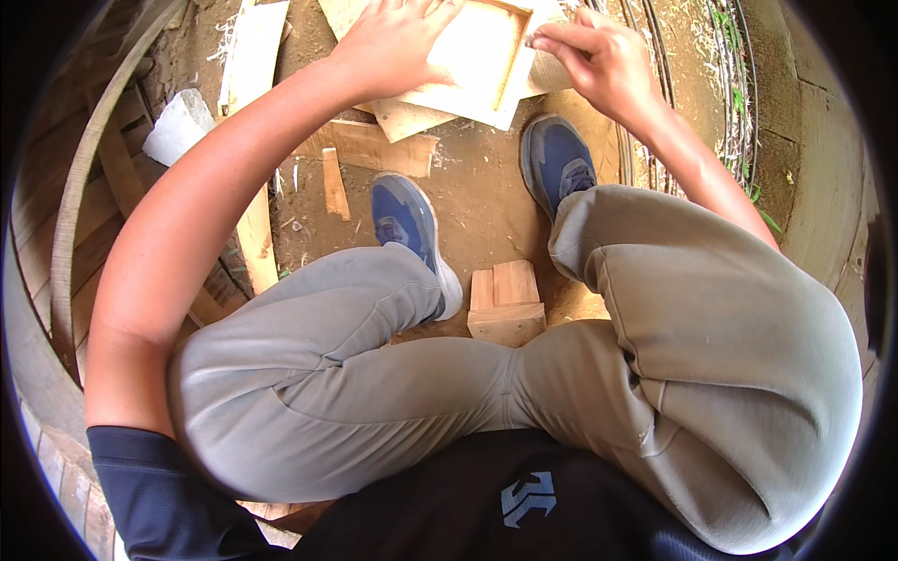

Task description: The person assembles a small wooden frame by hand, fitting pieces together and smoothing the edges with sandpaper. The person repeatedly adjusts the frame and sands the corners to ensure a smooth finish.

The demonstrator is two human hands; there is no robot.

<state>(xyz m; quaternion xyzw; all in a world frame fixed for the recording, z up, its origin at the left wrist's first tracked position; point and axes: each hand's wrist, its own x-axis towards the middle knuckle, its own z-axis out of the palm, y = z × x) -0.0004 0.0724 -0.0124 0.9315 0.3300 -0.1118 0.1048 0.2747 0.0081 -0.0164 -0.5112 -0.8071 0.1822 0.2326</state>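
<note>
At the top of the view lies a pale wooden panel (475, 58) with thin raised strips along its edges, strongly lit and cut off by the upper rim. My left hand (398, 39) rests on its left side, fingers spread and palm down. Over the panel's right edge, my right hand (606, 64) is closed in a pinch, thumb against forefinger. Something small and dark shows at its fingertips, too small to name. Beneath the panel, another pale board (409, 119) sticks out at an angle.
My shoes (404, 220) stand on bare earth, with a small stack of wood blocks (506, 297) between my legs. Offcuts (335, 182) and a long plank (253, 61) lie to the left, near a whitish translucent lump (180, 126). Thin dark rods (661, 56) run along the right.
</note>
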